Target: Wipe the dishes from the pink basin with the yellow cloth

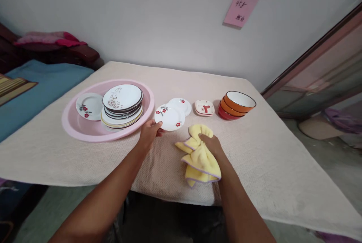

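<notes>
Big covered table, work looks partway. Pink basin at left: plate stack plus flowered plate inside, apparently left to do. Yellow cloth, purple-edged, bunched, right hand clamped on it, cloth apart from any plate. Orange and red bowls nested at right, seemingly done. Now small white plate, red flowers near two edges: just right of basin, left hand gripping rim, thumb on top, other fingers below; overlaps second plate in view, contact unclear. Smallest, square dishes stacked between plates and bowls.
</notes>
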{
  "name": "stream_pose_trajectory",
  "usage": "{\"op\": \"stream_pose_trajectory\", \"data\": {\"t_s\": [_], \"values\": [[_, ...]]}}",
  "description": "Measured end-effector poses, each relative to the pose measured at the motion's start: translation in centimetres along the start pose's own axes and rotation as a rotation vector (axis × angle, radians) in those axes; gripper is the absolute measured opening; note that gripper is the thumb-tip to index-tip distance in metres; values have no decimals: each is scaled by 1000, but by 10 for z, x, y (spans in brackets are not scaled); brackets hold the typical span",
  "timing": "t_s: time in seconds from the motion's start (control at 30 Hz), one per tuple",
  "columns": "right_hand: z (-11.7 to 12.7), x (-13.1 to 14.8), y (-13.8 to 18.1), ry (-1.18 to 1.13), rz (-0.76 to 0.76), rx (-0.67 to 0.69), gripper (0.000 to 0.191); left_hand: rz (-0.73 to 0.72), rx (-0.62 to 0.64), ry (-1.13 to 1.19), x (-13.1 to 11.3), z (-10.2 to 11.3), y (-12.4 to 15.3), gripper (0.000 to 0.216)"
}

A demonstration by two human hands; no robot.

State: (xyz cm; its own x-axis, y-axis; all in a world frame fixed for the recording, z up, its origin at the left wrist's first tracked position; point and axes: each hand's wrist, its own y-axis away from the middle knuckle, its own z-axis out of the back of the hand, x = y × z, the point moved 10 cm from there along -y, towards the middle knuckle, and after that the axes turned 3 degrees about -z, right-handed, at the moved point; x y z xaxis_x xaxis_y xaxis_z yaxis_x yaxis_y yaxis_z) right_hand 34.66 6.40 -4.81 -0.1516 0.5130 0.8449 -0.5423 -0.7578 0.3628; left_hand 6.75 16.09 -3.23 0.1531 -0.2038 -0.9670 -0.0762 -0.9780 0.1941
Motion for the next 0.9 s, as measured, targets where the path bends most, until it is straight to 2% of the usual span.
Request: {"op": "stream_pose_trajectory", "data": {"t_s": [0.2, 0.33, 0.5, 0.9], "values": [[-4, 7, 2, -51, 50, 2, 27, 15, -52, 30, 3, -36, -35, 22], [-3, 9, 3, -62, 74, 1, 28, 17, -75, -8, 7, -51, -59, 21], [-5, 10, 4, -60, 91, 6, 29, 35, -74, -53, 18, -58, -76, 22], [-7, 14, 5, -14, 98, 32, 33, 88, -18, -242, 36, -60, -94, 21]]}}
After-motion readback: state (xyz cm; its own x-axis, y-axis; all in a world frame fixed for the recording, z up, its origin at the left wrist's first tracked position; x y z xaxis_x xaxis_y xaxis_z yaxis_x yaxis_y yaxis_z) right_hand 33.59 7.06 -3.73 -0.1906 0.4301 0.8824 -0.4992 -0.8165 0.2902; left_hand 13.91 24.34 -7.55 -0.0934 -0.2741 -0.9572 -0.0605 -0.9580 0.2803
